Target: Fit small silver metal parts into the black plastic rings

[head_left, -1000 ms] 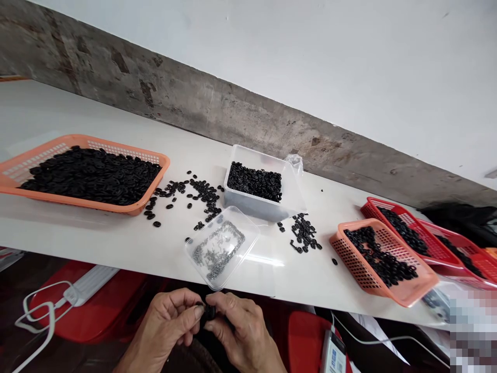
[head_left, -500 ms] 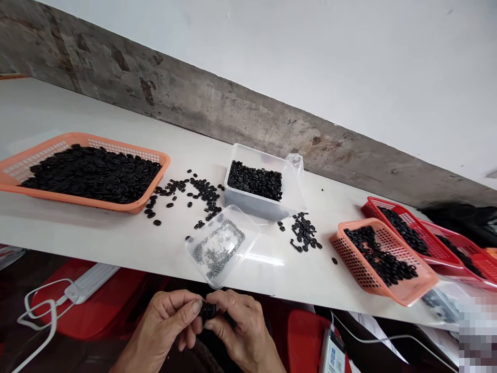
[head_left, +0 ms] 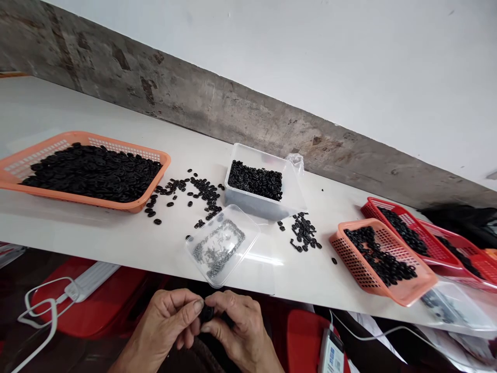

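Observation:
My left hand [head_left: 171, 318] and my right hand [head_left: 236, 318] meet in front of the table's near edge. Between their fingertips is a small black part [head_left: 207, 313], pinched from both sides; fingers cover much of it, so its exact kind is hard to make out. Just beyond my hands, a clear plastic lid [head_left: 221, 246] holds many tiny silvery metal pieces and overhangs the table edge slightly. Behind it stands a translucent plastic box [head_left: 252, 204] filled with small black parts. Loose black oval pieces [head_left: 205, 191] lie scattered to the left of the box.
A large orange basket [head_left: 132, 206] of black oval pieces stands at left. More black parts [head_left: 305, 230] lie right of the box. An orange basket [head_left: 353, 259] and red baskets [head_left: 373, 207] sit at right. Below are red stools [head_left: 85, 311], a white cable and a power bank [head_left: 333, 352].
My hands stay in nearly the same place. The black part between my fingertips has turned slightly, and my right fingers have shifted a little to the left.

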Tool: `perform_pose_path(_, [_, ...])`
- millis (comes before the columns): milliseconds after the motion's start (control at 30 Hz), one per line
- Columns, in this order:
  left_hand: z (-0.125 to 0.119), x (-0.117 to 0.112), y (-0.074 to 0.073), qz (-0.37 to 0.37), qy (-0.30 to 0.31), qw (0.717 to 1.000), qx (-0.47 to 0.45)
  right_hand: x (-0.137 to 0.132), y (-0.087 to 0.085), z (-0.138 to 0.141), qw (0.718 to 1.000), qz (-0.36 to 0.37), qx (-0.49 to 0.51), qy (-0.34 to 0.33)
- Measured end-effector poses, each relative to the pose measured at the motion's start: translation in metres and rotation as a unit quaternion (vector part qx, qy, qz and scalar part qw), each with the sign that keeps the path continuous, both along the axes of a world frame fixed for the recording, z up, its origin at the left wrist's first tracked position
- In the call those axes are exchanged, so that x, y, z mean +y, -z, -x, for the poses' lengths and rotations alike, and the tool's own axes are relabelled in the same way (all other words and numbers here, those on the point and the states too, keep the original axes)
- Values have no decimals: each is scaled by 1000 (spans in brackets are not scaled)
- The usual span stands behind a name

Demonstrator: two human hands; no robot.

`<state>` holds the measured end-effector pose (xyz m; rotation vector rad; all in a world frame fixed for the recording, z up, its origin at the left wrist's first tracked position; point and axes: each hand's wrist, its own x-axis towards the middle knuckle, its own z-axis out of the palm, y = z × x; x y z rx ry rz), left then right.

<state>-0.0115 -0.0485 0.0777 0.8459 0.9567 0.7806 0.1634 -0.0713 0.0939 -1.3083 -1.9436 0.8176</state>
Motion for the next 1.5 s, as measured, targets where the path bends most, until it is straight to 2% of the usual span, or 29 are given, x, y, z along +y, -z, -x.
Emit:
perform_pose_path(233, [-2,2,0,9,5,1000,-7,7,-2,4,996,-62,56,-18])
perform_pose_path(433, [-2,2,-4,9,-4,1000,1,8,0,6,995,-51,81,-5])
perform_pose_path(767, [8,10,-13,-38,68,995,62,5,2,4,998,-36,54,-18])
perform_pose_path(967, [9,11,-17,-64,76,991,85,3,4,8,996,-58,69,2])
perform_pose_path(1200, [1,12,-20,-63,49,993,89,2,12,13,987,-100,122,43])
perform_pose_path(1500, [-1,11,-21,-58,64,993,82,7,3,5,987,-15,160,30])
